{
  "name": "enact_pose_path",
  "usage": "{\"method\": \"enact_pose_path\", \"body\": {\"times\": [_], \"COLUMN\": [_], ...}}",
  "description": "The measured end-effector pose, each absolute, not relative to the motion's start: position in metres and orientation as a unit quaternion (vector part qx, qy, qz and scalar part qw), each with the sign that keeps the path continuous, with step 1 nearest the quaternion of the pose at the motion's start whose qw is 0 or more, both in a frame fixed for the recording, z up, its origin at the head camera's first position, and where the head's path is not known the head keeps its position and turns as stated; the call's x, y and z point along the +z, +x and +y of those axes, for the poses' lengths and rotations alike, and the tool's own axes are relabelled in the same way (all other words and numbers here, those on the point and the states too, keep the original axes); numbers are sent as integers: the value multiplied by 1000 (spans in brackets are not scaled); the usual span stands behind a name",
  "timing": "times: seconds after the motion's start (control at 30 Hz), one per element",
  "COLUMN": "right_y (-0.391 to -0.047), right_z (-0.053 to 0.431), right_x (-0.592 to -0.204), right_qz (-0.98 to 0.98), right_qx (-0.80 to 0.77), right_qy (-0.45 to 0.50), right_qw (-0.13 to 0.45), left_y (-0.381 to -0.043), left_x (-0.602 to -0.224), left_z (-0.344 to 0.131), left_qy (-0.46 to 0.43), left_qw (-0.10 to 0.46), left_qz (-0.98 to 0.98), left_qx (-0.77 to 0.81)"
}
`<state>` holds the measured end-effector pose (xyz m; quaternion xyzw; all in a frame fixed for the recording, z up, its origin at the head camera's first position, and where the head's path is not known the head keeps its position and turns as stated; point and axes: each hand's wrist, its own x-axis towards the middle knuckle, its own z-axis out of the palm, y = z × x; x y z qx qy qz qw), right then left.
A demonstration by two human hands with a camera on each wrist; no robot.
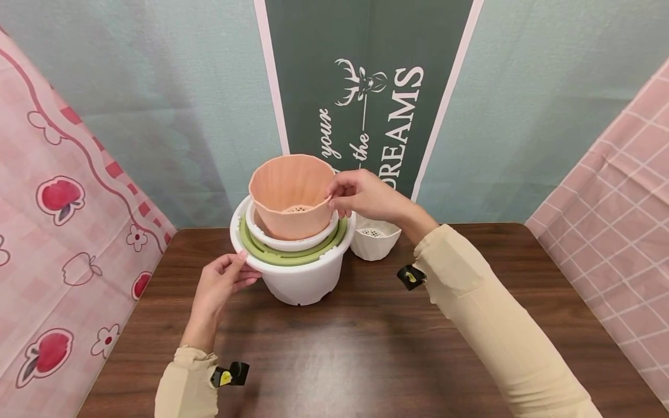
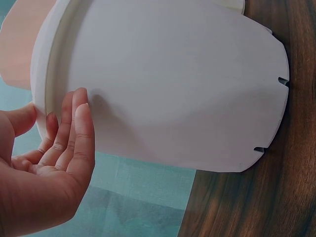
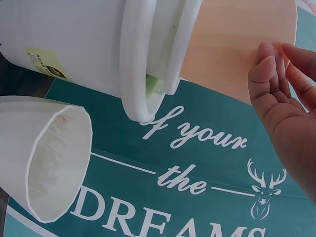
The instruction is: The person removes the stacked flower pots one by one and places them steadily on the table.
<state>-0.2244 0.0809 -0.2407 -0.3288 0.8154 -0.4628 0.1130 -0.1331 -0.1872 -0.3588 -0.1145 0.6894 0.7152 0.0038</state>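
Several flowerpots stand nested on the table. My right hand (image 1: 368, 197) pinches the rim of a peach fluted flowerpot (image 1: 292, 180) between thumb and fingers, on its right side. That pot sits partly inside a smaller white pot (image 1: 290, 244), its base hidden by the rim. Around that lies a green pot (image 1: 284, 259), and outermost is a large white flowerpot (image 1: 300, 284). With the thumb on top and the fingers beneath, my left hand (image 1: 222, 281) holds the large pot's rim at its left; the left wrist view shows the fingertips (image 2: 80, 94) against the wall.
A small white faceted pot (image 1: 373, 247) with holes in its base stands just right of the stack. Behind the brown wooden table (image 1: 324, 360) hangs a blue and green cloth (image 1: 209, 116). Pink patterned cloths (image 1: 617, 232) border both sides.
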Motion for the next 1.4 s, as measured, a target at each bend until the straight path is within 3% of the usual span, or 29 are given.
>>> {"method": "enact_pose_path", "body": {"times": [1.4], "right_y": [-223], "right_z": [86], "right_x": [-221], "right_qz": [802], "right_qx": [-481], "right_qy": [-340], "right_qw": [97], "left_y": [-132], "left_x": [-358], "left_z": [-187], "left_qy": [-110], "left_qw": [5], "left_qz": [688], "left_qx": [717]}}
